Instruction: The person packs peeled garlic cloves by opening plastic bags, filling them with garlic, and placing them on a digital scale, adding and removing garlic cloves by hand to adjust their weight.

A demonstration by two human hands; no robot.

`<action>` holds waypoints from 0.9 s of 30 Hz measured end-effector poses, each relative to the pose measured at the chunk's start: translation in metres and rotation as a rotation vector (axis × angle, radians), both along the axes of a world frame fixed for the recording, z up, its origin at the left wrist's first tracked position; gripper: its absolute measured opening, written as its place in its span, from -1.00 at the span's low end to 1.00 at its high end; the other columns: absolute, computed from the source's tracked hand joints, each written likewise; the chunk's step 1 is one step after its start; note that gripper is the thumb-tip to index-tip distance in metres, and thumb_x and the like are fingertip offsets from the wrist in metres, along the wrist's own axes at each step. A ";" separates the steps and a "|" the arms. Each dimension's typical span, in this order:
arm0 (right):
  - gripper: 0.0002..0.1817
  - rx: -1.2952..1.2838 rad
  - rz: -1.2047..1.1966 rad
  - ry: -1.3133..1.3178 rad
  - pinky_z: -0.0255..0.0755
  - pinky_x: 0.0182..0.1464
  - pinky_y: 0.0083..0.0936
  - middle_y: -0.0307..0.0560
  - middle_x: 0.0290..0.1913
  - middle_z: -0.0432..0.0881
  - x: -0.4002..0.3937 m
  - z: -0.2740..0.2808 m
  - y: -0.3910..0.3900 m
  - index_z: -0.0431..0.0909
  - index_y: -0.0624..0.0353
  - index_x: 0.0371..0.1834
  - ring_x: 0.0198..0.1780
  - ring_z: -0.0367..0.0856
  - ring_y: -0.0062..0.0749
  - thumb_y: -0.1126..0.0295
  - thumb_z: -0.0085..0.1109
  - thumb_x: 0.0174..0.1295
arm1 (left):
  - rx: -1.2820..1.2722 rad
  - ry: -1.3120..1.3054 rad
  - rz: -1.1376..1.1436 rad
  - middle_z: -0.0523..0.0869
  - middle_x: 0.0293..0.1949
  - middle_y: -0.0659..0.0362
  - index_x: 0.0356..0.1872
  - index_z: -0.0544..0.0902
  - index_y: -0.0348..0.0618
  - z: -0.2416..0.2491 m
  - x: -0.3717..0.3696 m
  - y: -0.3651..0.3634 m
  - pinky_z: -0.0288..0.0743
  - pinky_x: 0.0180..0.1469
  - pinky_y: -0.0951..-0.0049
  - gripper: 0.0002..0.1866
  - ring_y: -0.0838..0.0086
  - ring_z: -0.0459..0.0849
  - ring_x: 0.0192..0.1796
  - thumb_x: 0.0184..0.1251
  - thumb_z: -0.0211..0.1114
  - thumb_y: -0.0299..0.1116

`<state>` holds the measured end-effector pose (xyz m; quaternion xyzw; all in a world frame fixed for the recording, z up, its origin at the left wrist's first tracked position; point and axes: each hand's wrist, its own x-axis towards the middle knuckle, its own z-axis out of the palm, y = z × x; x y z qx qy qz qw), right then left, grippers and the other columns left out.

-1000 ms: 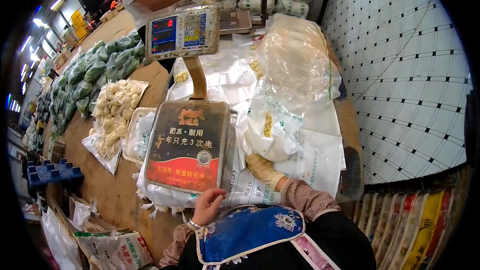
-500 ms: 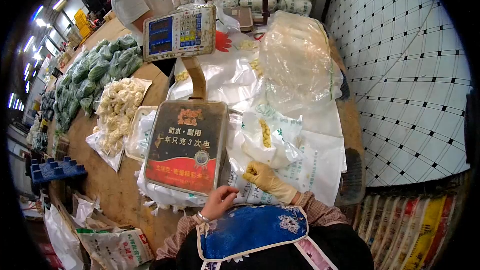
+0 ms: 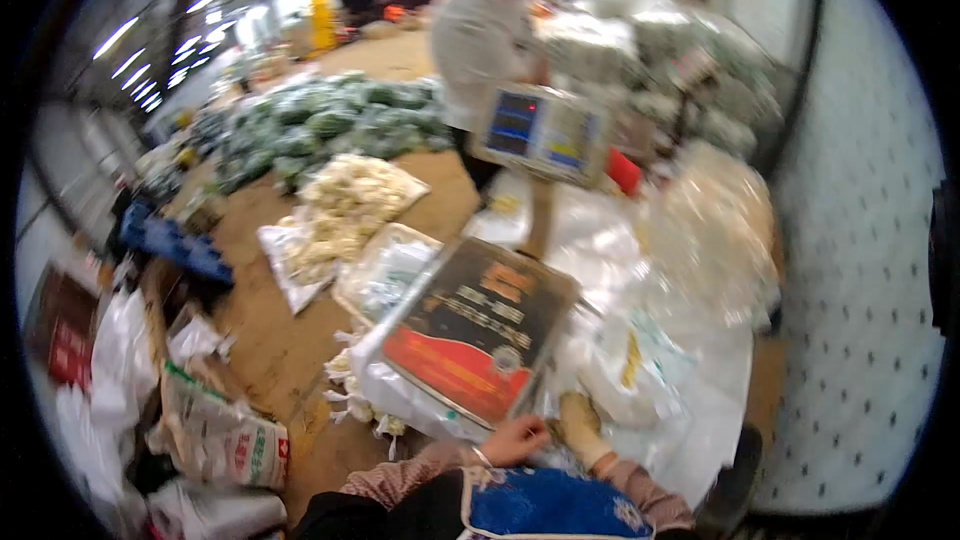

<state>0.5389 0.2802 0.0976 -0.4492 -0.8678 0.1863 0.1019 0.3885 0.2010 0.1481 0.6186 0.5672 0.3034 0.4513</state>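
Observation:
My left hand (image 3: 515,440), bare, has its fingers drawn together at the front edge of the scale (image 3: 480,330). Close to its right, my right hand (image 3: 580,422) wears a pale yellowish glove and is curled closed. The fingertips of both hands nearly meet, and blur hides whatever may be between them. Just beyond the gloved hand lies a white plastic bag (image 3: 640,385), its open mouth showing yellowish pieces (image 3: 631,358). White plastic sheeting (image 3: 715,400) spreads beneath the bag.
The scale's display (image 3: 540,130) stands on a post behind the platform. To the left are a heap of pale bagged produce (image 3: 355,205), a white tray (image 3: 395,275) and green bagged vegetables (image 3: 310,120). Clear bags (image 3: 715,230) are piled right. A person (image 3: 485,40) stands beyond the scale.
The view has swung left and blurred, so the scale and bag appear farther right. My left hand has come closer to my gloved right hand.

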 end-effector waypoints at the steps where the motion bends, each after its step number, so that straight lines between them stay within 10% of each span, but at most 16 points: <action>1: -0.80 -0.096 -0.017 -0.005 0.35 -0.20 -0.24 0.13 -0.39 0.52 -0.001 -0.010 0.003 0.47 0.21 -0.42 -0.23 0.48 -0.04 0.30 0.06 -0.01 | 0.066 -0.023 -0.036 0.55 -0.48 0.07 -0.37 0.50 -0.25 -0.005 0.004 -0.003 0.38 -0.37 0.42 -0.73 0.37 0.52 -0.42 0.16 0.13 -0.20; 12: -0.85 -0.132 0.156 0.362 0.32 -0.32 -0.28 0.07 -0.49 0.48 0.035 0.042 -0.007 0.47 0.20 -0.47 -0.38 0.47 -0.05 0.34 0.09 0.01 | -0.082 -0.165 0.157 0.49 -0.57 0.16 -0.41 0.49 -0.22 -0.003 0.007 -0.024 0.31 -0.42 0.45 -0.69 0.47 0.44 -0.47 0.25 0.04 -0.14; 18: -0.91 -0.286 -0.063 0.720 0.28 -0.44 -0.54 -0.12 -0.61 0.42 0.042 0.061 -0.010 0.46 0.26 -0.53 -0.53 0.39 -0.44 0.47 0.10 0.02 | -0.136 -0.101 -0.008 0.42 -0.03 -0.12 0.09 0.25 -0.35 0.019 0.020 -0.019 0.34 0.00 0.38 -0.28 0.26 0.45 0.00 0.11 0.11 0.11; 20: -0.92 -0.281 0.027 0.823 0.23 -0.50 -0.58 -0.15 -0.62 0.39 0.041 0.099 -0.019 0.44 0.25 -0.56 -0.58 0.34 -0.48 0.51 0.14 -0.03 | 0.109 -0.181 -0.075 0.48 -0.08 -0.08 0.10 0.23 -0.35 0.025 0.024 -0.011 0.36 0.00 0.41 -0.26 0.33 0.48 -0.03 0.09 0.15 0.09; 24: -0.93 -0.170 0.009 0.811 0.24 -0.50 -0.56 -0.14 -0.60 0.41 0.023 0.130 -0.017 0.43 0.22 -0.55 -0.56 0.35 -0.46 0.49 0.11 0.00 | -0.246 -0.464 -0.187 0.49 -0.03 0.12 0.05 0.34 -0.25 0.014 0.012 0.003 0.36 0.00 0.47 -0.49 0.54 0.46 -0.04 0.08 0.28 -0.31; 27: -0.82 -0.218 0.010 0.937 0.33 -0.28 -0.64 -0.19 -0.33 0.49 0.017 0.136 -0.024 0.46 0.24 -0.25 -0.36 0.42 -0.56 0.46 0.09 0.07 | -0.171 -0.501 0.182 0.55 -0.15 0.16 0.04 0.36 -0.21 0.054 0.001 0.016 0.45 -0.12 0.51 -0.59 0.51 0.50 -0.09 0.14 0.17 -0.43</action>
